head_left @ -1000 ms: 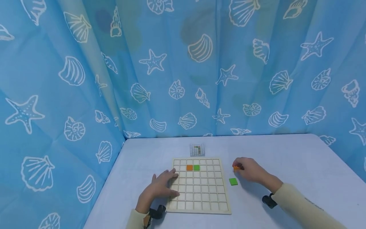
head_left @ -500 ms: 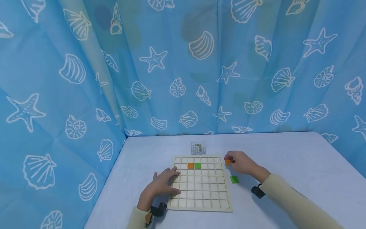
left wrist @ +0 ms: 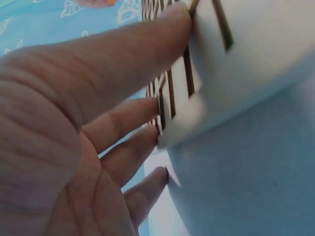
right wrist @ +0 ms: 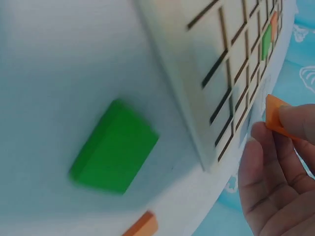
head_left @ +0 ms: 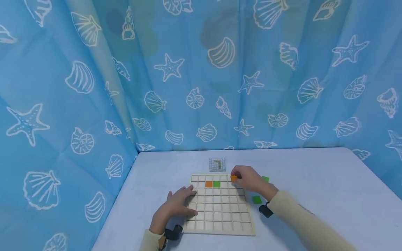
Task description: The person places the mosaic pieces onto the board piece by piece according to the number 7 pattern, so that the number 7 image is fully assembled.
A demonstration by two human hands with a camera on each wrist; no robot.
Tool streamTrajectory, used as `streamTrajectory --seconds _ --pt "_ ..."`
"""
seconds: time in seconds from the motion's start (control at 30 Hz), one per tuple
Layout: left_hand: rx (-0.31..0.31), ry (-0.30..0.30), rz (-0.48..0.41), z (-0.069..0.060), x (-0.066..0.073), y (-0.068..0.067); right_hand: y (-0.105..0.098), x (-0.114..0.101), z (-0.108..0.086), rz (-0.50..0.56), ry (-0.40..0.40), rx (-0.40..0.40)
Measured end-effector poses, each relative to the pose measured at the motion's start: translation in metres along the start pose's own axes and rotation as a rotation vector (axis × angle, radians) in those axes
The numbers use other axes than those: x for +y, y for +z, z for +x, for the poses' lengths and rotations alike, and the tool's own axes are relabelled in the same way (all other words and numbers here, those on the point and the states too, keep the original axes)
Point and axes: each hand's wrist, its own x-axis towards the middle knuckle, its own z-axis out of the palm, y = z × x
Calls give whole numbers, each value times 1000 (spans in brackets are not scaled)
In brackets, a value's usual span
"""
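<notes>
Right fingers [right wrist: 252,160] pinch tilted orange tile [right wrist: 272,112] over board [head_left: 216,207], corner up in right wrist view; left fingers [left wrist: 130,155] spread at board edge.

Facing you hangs a blue curtain [head_left: 188,73] printed with white shells [head_left: 221,52] and starfish [head_left: 169,67]; it runs down your left side too. Your white worktop [head_left: 329,177] has a rounded far right corner.

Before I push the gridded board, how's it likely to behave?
The gridded board is probably stiff, since its edges look straight. It should likely slide rather than tip, lying broad and low on the table. The left hand touching its side might resist the push.
</notes>
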Motion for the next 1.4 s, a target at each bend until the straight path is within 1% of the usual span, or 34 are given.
streamTrajectory --seconds 0.1,0.2,0.3,0.37,0.53,0.6,0.67,0.8,0.9,1.07,1.13,1.3,1.4 --pt "11 -23 4 -5 -3 -1 6 -8 4 46 -15 17" --pt "11 -19 -20 -6 -3 -2 11 -13 6 69 -36 26" --pt "-4 0 -37 -4 -1 -1 15 -13 7 57 -18 26" --pt "-5 13 -31 -3 1 0 17 -12 8 61 1 21" --pt "24 -1 -1 -1 2 -2 22 -15 15 90 24 14" --pt "24 -8 -4 -2 1 -2 25 -14 18 80 28 11" --pt "13 -10 -9 -3 1 -1 29 -11 18 48 22 7" --pt "-3 -3 -8 -2 1 2 35 -3 15 -3 -4 2" --pt "-4 -7 8 -1 2 4 36 0 14 -9 -3 -16" --pt "-1 -14 13 1 2 3 32 -2 15 27 49 -51" --pt "-1 -15 14 2 1 3 31 -3 16 35 59 -56" --pt "-4 -20 13 1 1 3 29 -3 15 53 64 -72" --pt "-13 -21 0 0 2 4 26 -2 13 71 43 -85"
